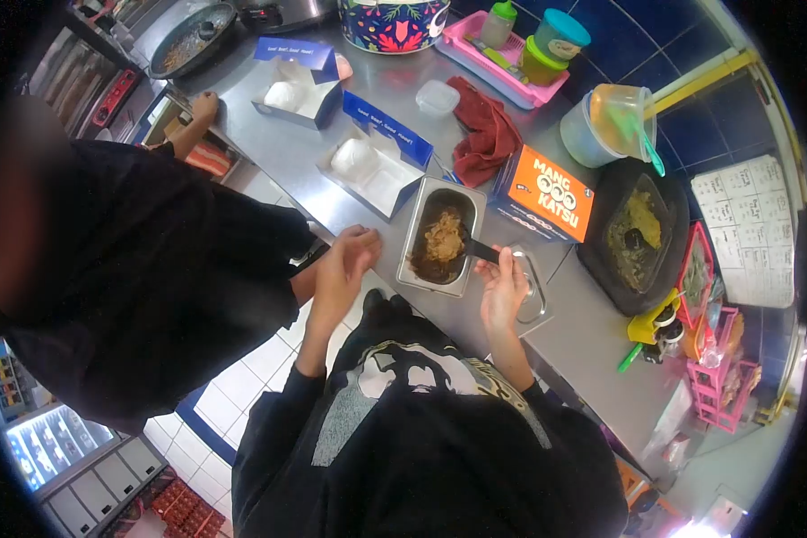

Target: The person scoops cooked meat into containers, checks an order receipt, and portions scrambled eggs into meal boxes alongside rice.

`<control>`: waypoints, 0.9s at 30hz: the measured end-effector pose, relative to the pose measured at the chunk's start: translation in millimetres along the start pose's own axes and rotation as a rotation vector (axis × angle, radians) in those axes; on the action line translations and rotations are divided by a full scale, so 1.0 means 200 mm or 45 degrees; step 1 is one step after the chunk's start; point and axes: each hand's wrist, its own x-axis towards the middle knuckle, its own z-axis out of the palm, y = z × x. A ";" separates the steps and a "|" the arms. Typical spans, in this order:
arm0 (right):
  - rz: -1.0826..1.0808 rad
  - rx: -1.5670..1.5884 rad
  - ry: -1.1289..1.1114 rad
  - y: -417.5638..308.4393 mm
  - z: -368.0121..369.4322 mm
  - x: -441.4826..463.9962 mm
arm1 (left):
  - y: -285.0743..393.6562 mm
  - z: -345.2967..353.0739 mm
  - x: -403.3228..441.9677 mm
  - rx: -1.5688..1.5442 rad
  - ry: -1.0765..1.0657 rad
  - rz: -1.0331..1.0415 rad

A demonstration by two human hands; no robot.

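My right hand (504,291) is closed around the black handle of a serving utensil (484,251). Its head is buried in brown, shredded-looking food (444,238), so its kind stays hidden. That food lies in a deep rectangular metal pan (420,260) on the steel counter. My left hand (339,276) hovers by the counter's front edge, left of the pan, fingers apart and apparently holding nothing. A co-worker's forearm (303,285) comes close behind it, and the two partly overlap. Beyond the pan stand two open blue-and-white boxes (394,175) (318,108), each with a round white item inside.
An orange carton (547,193) and dark red cloth (486,134) sit behind the pan. A metal lid (533,300) lies beside my right hand. Further right is a black pan (637,233) with yellowish food. The co-worker (143,269) stands close on my left, another hand (204,109) at the counter's edge.
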 end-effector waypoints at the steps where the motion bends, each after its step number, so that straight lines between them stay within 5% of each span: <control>1: 0.003 0.001 -0.007 0.00 0.00 0.00 | 0.00 -0.01 0.08 0.157 0.142 0.131; 6: -0.026 0.029 0.006 -0.01 -0.03 0.02 | 0.03 0.08 0.40 0.668 0.430 0.351; 18: 0.003 0.047 0.040 -0.01 -0.05 0.07 | 0.08 0.02 0.69 1.386 -0.095 0.079; 27: 0.029 0.073 0.003 -0.02 -0.02 0.07 | 0.10 0.12 0.83 1.511 -0.400 -0.005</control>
